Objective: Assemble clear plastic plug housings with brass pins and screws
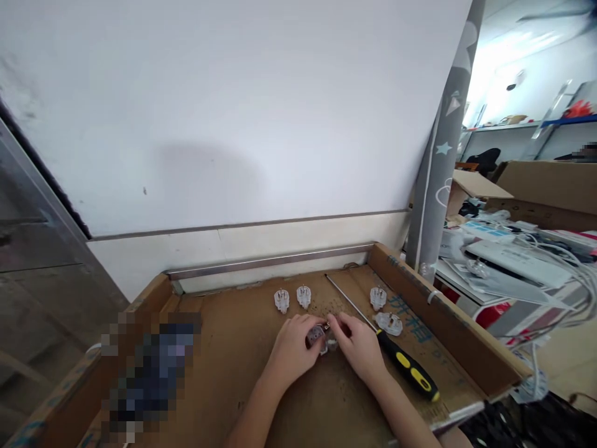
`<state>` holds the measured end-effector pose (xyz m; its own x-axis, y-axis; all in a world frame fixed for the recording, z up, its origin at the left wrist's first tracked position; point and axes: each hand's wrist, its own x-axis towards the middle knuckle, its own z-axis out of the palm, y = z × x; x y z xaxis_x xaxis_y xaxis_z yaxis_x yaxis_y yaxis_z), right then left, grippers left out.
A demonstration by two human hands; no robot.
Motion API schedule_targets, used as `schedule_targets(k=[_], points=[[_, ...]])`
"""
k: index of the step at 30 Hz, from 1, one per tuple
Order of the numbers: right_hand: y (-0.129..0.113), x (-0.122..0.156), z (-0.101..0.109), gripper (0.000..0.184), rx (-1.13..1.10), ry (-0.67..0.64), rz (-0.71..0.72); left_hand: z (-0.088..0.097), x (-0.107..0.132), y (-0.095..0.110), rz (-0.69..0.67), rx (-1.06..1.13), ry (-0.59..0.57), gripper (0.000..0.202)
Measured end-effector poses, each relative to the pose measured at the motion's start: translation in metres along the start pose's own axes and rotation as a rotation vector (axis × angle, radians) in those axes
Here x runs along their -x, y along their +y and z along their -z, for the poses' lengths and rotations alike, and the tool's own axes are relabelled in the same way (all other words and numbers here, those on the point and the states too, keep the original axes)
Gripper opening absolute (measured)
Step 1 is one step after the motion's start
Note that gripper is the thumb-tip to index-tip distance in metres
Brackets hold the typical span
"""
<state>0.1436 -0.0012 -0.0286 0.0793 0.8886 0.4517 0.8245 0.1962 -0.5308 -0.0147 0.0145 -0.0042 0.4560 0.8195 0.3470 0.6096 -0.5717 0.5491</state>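
"What's around you?"

"A cardboard tray (443, 311), with my left hand (291, 351) and right hand (357, 348) low in it, a yellow-and-black screwdriver (408, 364) just beside the right one, and four clear plugs (282, 301) (303, 297) (377, 298) (388, 323) farther off."

"Your fingers (347, 322)?"

"Clenched on a small plug (317, 336) mid-tray, hiding part of it."

"What could go wrong?"

"A loose grip could drop it, and my right hand could nudge the screwdriver's shaft (349, 302) into the clear plugs."

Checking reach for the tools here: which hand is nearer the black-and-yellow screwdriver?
Right. The right hand sits just beside the screwdriver's handle; the left hand, at the clear plug, is farther away.
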Motion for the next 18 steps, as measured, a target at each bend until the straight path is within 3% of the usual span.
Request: schedule_targets(k=[4,7,9,11,13,16,18], points=[[-0.007,0.006,0.002,0.039,0.024,-0.039,0.051,0.001,-0.001,0.006,-0.041,-0.014,0.040,0.024],[-0.006,0.027,0.021,0.029,0.059,0.039,0.034,0.000,0.001,0.009,-0.047,-0.018,0.025,0.019],[0.006,0.048,0.038,0.029,0.121,0.148,-0.018,-0.002,0.003,0.012,-0.066,-0.013,0.011,0.017],[0.029,0.072,0.052,0.041,0.290,0.292,-0.097,-0.005,0.005,0.016,-0.091,-0.015,-0.016,0.018],[0.053,0.091,0.062,0.043,0.411,0.293,-0.101,-0.008,0.006,0.019,-0.107,-0.030,-0.054,0.015],[0.065,0.100,0.075,0.039,0.313,0.192,-0.026,-0.011,0.006,0.023,-0.116,-0.045,-0.098,0.009],[0.049,0.092,0.092,0.038,0.156,0.202,0.026,-0.011,0.006,0.025,-0.127,-0.040,-0.116,0.007]])
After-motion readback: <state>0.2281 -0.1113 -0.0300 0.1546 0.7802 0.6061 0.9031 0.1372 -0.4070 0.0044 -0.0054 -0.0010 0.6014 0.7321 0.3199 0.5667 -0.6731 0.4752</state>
